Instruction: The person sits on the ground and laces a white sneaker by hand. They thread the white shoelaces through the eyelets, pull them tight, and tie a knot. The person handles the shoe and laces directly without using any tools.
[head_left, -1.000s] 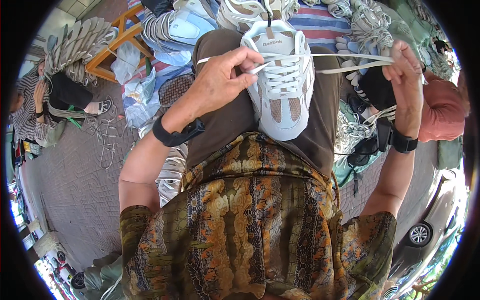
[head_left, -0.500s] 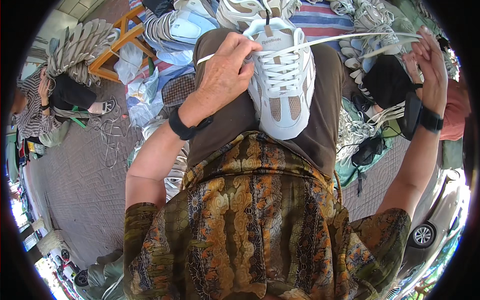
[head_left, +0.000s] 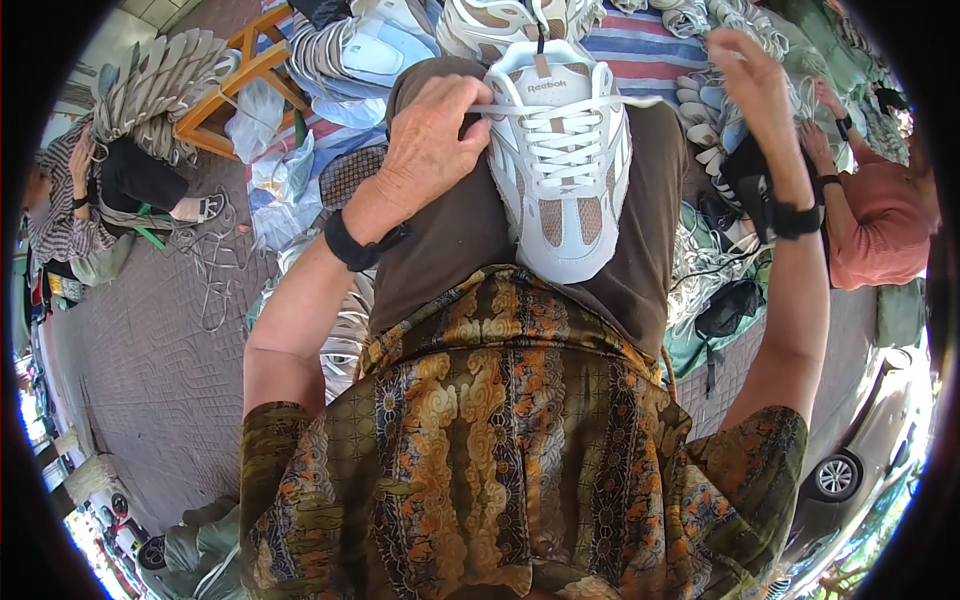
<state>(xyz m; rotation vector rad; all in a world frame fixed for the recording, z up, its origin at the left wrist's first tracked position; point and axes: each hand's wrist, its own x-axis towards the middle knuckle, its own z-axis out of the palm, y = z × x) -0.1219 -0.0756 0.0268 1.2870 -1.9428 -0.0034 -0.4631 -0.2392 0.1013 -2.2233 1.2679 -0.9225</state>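
- On brown cloth trousers [head_left: 448,240] I have the round-toed, mesh-panelled sneaker [head_left: 565,170].
- Left of the sneaker, my left hand [head_left: 430,145] pinches its flat, pale lace [head_left: 592,103].
- Right of the sneaker, my right hand [head_left: 758,90] blurs; I can't tell its grip.
- Beyond the sneaker: striped sheeting [head_left: 650,58].

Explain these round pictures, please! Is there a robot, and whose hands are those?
No robot, just a person using two bare hands. A wide camera worn on their head looks down, so straight edges bend. A white, grey and brown mesh sneaker sits on their lap, over dark brown cloth trousers, toe toward their body. The left hand has its grip on a flat white shoelace. The right hand is off to the side, blurred; I can't tell whether it holds anything. Beyond is blue, red and white striped cloth.
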